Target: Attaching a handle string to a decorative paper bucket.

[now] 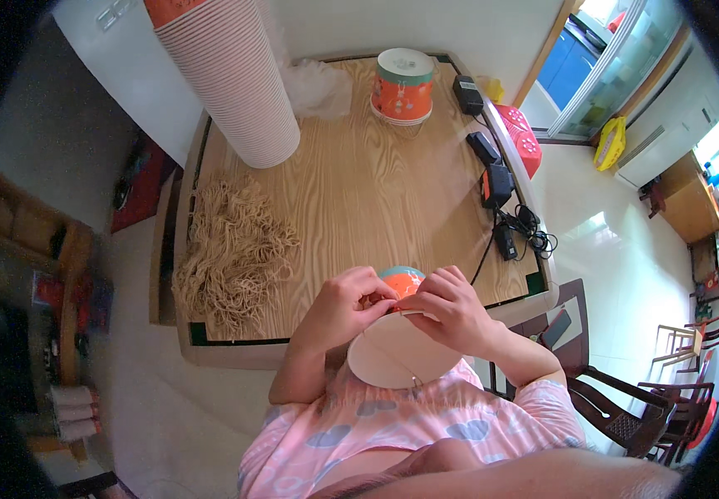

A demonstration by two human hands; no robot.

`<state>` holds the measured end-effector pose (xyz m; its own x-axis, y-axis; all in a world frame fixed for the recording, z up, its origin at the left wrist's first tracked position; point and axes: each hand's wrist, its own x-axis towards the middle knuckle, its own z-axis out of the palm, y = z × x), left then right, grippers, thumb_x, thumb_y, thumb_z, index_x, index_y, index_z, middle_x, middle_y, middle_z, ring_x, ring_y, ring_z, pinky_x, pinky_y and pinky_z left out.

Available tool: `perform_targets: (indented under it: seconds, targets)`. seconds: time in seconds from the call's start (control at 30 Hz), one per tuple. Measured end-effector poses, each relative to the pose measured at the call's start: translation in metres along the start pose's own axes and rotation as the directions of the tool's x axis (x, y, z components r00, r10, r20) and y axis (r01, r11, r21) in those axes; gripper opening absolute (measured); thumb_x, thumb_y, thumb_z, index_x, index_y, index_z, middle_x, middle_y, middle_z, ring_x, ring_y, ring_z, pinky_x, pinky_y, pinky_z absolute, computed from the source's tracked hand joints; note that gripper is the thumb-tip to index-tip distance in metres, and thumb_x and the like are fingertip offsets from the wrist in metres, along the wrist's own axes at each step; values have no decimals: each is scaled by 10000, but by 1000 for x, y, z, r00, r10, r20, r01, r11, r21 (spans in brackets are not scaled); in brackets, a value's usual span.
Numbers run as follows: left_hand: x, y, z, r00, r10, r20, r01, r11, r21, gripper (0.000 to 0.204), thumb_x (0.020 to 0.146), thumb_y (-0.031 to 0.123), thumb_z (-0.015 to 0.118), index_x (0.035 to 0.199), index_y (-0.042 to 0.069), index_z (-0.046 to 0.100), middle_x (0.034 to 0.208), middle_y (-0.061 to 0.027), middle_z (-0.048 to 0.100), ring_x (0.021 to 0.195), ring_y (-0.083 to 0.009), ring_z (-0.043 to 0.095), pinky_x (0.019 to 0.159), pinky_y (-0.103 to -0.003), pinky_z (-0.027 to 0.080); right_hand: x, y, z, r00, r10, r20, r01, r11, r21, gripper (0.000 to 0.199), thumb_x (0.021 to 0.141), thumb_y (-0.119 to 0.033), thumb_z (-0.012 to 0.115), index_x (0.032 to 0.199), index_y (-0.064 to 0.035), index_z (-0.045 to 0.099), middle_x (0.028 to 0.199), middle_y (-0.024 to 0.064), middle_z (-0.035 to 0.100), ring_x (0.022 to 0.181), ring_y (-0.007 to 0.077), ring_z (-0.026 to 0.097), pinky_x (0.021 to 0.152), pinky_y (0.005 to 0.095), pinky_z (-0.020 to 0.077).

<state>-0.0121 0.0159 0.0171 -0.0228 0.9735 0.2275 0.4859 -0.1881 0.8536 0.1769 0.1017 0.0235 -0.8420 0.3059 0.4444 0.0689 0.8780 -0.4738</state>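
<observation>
In front of my lap is a paper bucket (401,353), orange and teal outside, its white open mouth tilted up toward me. A thin string crosses the mouth and meets the near rim. My left hand (348,301) pinches at the far rim with thumb and forefinger; the string's end there is too small to make out. Close beside it, my right hand (451,309) grips the same rim, fingers curled over it. A small red spot shows between the fingertips. On the table's left lies a heap of beige strings (234,258).
A tall stack of nested paper buckets (230,79) leans at the back left, near clear plastic wrap (319,87). One upside-down orange bucket (403,87) stands at the back of the wooden table (359,183). Black adapters and cables (499,187) line the right edge. Chairs (617,391) stand right.
</observation>
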Motion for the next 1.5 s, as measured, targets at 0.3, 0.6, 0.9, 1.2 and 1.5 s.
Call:
perform_targets:
  seconds: [0.3, 0.6, 0.9, 1.2, 1.5]
  targets:
    - [-5, 1, -3, 998, -52, 39, 54, 998, -43, 102, 717, 27, 687, 814, 33, 658, 760, -75, 585, 732, -208, 590, 668, -300, 464, -2, -2, 0, 1000, 22, -5, -21, 999, 33, 249, 715, -125, 678, 951, -125, 598, 880, 44, 546, 812, 238, 532, 732, 367, 395]
    - [-4, 1, -1, 1000, -22, 14, 23, 999, -26, 109, 710, 31, 701, 810, 35, 659, 753, -77, 582, 726, -210, 592, 656, -303, 470, -1, -5, -2, 1000, 19, 24, -21, 999, 46, 261, 714, -127, 670, 961, -117, 586, 908, 53, 552, 833, 240, 540, 738, 367, 393]
    - [-5, 4, -1, 999, -45, 24, 46, 998, -42, 106, 713, 29, 697, 806, 25, 646, 764, -84, 592, 743, -211, 598, 678, -294, 473, 0, -8, 3, 1000, 27, 13, -26, 997, -71, 267, 699, -151, 681, 935, -111, 563, 856, 49, 529, 813, 229, 532, 740, 364, 394]
    - [-5, 3, -2, 995, -95, 24, 97, 987, -131, 87, 726, 24, 691, 793, 20, 636, 765, -68, 592, 728, -171, 586, 657, -274, 460, 4, -5, -6, 997, 64, 42, -68, 991, 115, 226, 727, -136, 672, 930, -90, 585, 861, 66, 550, 809, 248, 538, 726, 366, 403]
    - [-1, -2, 6, 994, -22, -105, 8, 991, -131, 74, 772, 37, 671, 807, 19, 609, 723, -49, 542, 632, -124, 548, 557, -251, 436, 19, 25, -4, 768, 414, 488, -639, 540, 547, 152, 874, -127, 602, 876, 25, 615, 806, 22, 618, 752, 83, 555, 638, 240, 440]
